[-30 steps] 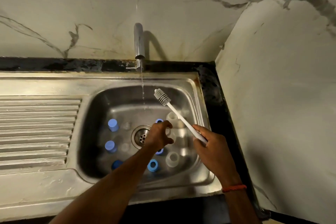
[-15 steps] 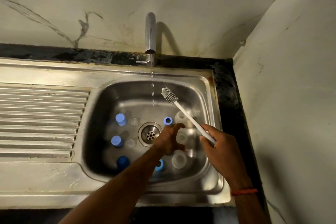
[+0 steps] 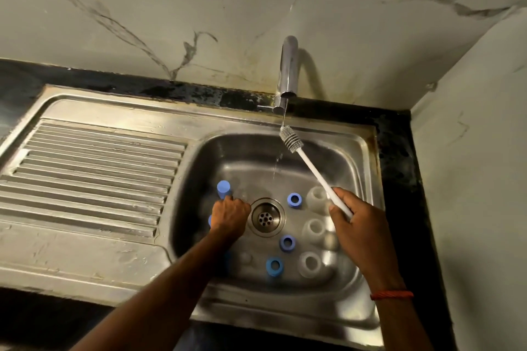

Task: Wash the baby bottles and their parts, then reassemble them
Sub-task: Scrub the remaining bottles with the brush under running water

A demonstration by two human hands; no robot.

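Bottle parts lie in the steel sink basin [image 3: 362,168]. My right hand [image 3: 362,232] grips the white handle of a bottle brush [image 3: 316,172], whose grey head sits in the thin water stream under the tap [image 3: 288,65]. My left hand [image 3: 229,216] is down in the basin left of the drain [image 3: 265,217], fingers curled; what lies under it is hidden. A blue cap [image 3: 224,188] stands just beyond its knuckles. Three blue rings [image 3: 294,200] and three clear bottles [image 3: 309,263] stand to the right of the drain.
A ribbed draining board [image 3: 91,168] stretches left of the basin. Marble walls close in behind and on the right [image 3: 470,179]. A dark counter strip [image 3: 399,157] borders the sink. A small clear part [image 3: 245,258] sits by my left forearm.
My left hand moved from right of the drain to its left, among the blue caps. The brush head rose into the water stream. The camera shifted left.
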